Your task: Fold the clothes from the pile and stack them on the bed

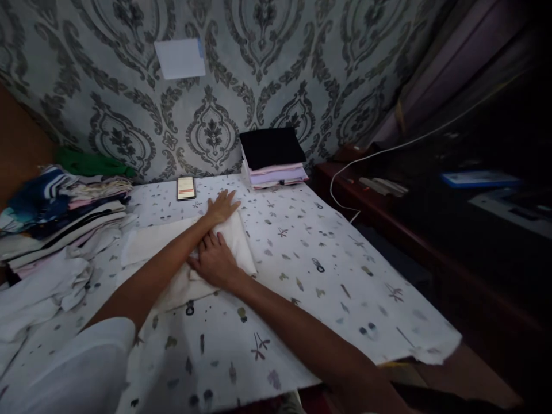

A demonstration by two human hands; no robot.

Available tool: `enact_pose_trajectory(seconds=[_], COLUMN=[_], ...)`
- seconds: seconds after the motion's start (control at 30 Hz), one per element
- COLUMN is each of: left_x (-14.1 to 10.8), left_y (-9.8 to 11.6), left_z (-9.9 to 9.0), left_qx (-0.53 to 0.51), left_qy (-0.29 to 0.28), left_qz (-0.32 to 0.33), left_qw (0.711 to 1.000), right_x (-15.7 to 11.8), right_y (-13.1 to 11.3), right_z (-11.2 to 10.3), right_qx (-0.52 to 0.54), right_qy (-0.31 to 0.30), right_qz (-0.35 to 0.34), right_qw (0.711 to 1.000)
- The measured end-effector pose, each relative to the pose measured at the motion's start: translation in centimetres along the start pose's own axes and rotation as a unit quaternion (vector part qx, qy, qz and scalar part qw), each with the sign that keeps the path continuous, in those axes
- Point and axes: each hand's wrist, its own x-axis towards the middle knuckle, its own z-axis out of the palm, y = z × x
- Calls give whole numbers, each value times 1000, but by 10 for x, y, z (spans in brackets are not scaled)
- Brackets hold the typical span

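A white garment (149, 241) lies partly folded on the patterned cloth that covers the table. My left hand (223, 206) rests flat at its far right edge, fingers spread. Nearer to me, my right hand (217, 261) presses on the same fabric with its fingers stretched out, just below the left wrist. Both palms face down, and my left forearm crosses over the garment, hiding part of it. What kind of garment it is, I cannot tell.
To the left stand piled clothes (64, 218), with a crumpled white cloth (52, 287) in front. A neat folded stack topped in black (272, 148) sits by the wall. A phone (186, 188) lies at the back. A white cable (379, 152) hangs at the right.
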Motion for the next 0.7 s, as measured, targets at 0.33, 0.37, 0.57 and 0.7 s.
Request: enact_pose_trajectory(seconds=[0.33,0.37,0.57,0.7], left_x=[-114,-119,-133,-138], left_y=[-42,-43,-47,-48], left_z=[-4,-3,9,10], left_qx=[-85,-72,36,59], left_qy=[-46,-55,-64,-74], left_qz=[38,41,80,101], left_qw=[995,995,994,990], right_x=[-7,-13,-89,-141], right_y=[0,1,31,47], right_z=[-8,-9,-31,-44], right_qx=[32,34,30,-40], right_qy=[5,9,147,176], right_qz=[-30,-32,-52,-15], right_qw=[999,999,987,983])
